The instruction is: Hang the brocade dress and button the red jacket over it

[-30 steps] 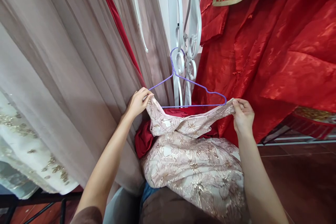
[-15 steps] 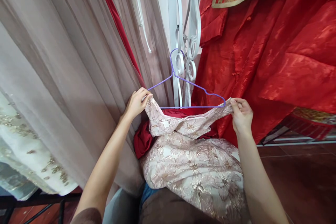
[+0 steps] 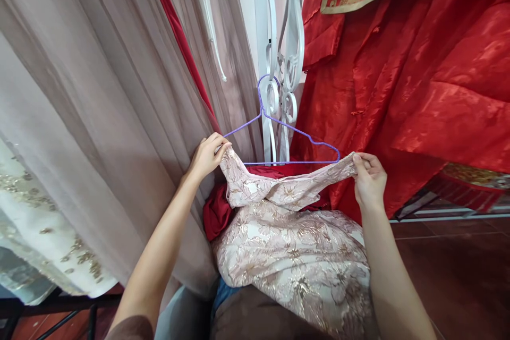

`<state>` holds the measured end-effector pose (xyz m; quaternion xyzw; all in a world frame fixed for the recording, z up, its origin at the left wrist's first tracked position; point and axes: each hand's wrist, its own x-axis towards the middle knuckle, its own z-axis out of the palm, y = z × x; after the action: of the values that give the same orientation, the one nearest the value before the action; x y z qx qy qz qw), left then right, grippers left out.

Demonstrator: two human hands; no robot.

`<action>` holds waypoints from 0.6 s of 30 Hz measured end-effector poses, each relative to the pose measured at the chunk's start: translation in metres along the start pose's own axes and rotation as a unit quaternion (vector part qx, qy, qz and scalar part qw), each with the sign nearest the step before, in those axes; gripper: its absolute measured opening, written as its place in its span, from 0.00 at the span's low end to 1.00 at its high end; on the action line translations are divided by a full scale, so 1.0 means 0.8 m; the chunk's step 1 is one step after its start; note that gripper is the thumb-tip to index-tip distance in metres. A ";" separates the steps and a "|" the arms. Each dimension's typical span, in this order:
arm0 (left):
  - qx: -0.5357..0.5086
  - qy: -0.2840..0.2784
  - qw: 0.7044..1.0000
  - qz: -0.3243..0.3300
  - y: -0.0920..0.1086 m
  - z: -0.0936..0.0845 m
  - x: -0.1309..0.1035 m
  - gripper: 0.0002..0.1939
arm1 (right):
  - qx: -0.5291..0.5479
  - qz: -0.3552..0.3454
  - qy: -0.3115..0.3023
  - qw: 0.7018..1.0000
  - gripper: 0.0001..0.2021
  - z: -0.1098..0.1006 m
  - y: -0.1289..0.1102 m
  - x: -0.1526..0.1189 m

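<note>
A pale pink dress [image 3: 295,244] with a gold floral pattern spreads below a purple hanger [image 3: 295,126], its skirt reaching down over my lap. The hanger hooks onto a white scrollwork metal stand [image 3: 292,71]. My left hand [image 3: 209,153] pinches the dress's left shoulder strap at the hanger's left end, which the fingers hide. With closed fingers my right hand [image 3: 370,178] grips the right strap, pulled outward and a little apart from the hanger's right end. Dark red cloth [image 3: 217,215] lies behind the dress bodice.
Greyish-pink curtains [image 3: 119,90] hang close along the left. Red garments [image 3: 402,95] with gold trim fill the right side. At lower left a white gown [image 3: 59,244] with gold beading hangs above a black metal frame [image 3: 91,319]. Dark red floor tiles [image 3: 454,271] show at lower right.
My right hand has shifted slightly right and down with the strap, widening the gap to the hanger's end. My left hand stays in place.
</note>
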<state>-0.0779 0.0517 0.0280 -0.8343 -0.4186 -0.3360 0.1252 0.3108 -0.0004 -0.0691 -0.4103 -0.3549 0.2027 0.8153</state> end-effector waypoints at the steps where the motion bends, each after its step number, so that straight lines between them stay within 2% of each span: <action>1: -0.001 0.000 1.000 0.000 0.000 0.000 0.000 0.12 | -0.001 0.000 0.000 1.000 0.17 0.000 0.000 0.000; 6: -0.009 -0.003 1.000 0.002 0.002 0.001 0.001 0.12 | -0.036 -0.040 -0.016 0.998 0.15 0.010 -0.003 0.006; 11: -0.015 -0.009 1.000 0.009 0.008 0.005 -0.005 0.12 | -0.133 -0.116 -0.095 0.980 0.11 0.056 -0.024 0.016; 15: -0.012 -0.009 1.000 -0.001 0.012 0.007 -0.007 0.13 | -0.235 -0.162 -0.214 0.934 0.08 0.092 -0.042 0.019; 18: -0.002 0.001 1.000 -0.008 0.013 0.007 -0.008 0.12 | -0.321 -0.191 -0.284 0.883 0.08 0.101 -0.047 0.021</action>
<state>-0.0696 0.0440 0.0207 -0.8306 -0.4248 -0.3391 0.1216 0.2635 0.0308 0.0014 -0.4985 -0.6885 0.0256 0.5261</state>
